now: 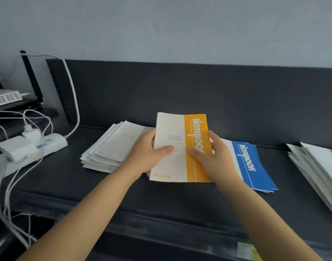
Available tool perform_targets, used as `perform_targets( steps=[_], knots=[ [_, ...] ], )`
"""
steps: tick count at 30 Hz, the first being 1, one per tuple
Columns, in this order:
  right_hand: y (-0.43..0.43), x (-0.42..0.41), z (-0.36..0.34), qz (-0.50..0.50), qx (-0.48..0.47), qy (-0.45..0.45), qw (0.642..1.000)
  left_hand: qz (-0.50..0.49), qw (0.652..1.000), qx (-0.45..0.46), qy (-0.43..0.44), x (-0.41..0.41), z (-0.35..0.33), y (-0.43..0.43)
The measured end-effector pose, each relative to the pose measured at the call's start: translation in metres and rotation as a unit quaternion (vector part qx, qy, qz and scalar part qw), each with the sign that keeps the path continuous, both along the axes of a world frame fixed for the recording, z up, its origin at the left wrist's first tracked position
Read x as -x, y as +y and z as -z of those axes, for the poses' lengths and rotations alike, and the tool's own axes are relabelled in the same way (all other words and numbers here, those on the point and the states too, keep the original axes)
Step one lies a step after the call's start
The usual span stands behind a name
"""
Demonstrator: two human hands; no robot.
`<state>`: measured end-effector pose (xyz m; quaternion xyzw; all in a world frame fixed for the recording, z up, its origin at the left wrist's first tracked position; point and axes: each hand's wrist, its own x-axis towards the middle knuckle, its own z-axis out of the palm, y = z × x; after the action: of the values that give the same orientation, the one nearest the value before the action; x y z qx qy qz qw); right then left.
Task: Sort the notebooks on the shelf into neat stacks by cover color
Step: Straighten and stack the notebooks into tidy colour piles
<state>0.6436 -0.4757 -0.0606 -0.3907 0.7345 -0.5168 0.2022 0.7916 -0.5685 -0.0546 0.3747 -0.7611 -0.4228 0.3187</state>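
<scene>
A bundle of notebooks topped by a white-and-orange notebook (177, 134) is tilted up off the dark shelf (161, 196). My left hand (149, 154) grips its left edge, thumb on the cover. My right hand (211, 155) grips its right edge, thumb on the orange band. To the right, a small stack of blue-and-white notebooks (252, 166) lies flat, partly hidden by my right hand. A fanned pile of pale notebooks (110, 147) lies to the left. Another pile of notebooks (319, 166), one showing orange, sits at the far right edge.
A white power strip (28, 147) with plugged adapters and loose white cables (9, 194) sits at the shelf's left end. A white router with black antennas (7, 97) stands behind it. The shelf has a dark back panel (180, 91) and a front lip.
</scene>
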Motion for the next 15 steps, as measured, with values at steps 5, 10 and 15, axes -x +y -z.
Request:
perform_targets(
  steps=[5,10,15],
  knots=[
    [-0.027,-0.003,-0.006,0.059,-0.077,0.115,0.989,-0.020,0.989,0.110,-0.098,0.010,-0.002,-0.029],
    [-0.047,0.012,0.009,0.061,-0.181,0.216,0.958,-0.054,0.937,0.194,-0.284,0.036,0.013,-0.045],
    [-0.052,0.018,0.018,0.044,-0.210,0.273,0.938,-0.044,0.924,0.191,-0.327,0.039,0.016,-0.053]
  ],
)
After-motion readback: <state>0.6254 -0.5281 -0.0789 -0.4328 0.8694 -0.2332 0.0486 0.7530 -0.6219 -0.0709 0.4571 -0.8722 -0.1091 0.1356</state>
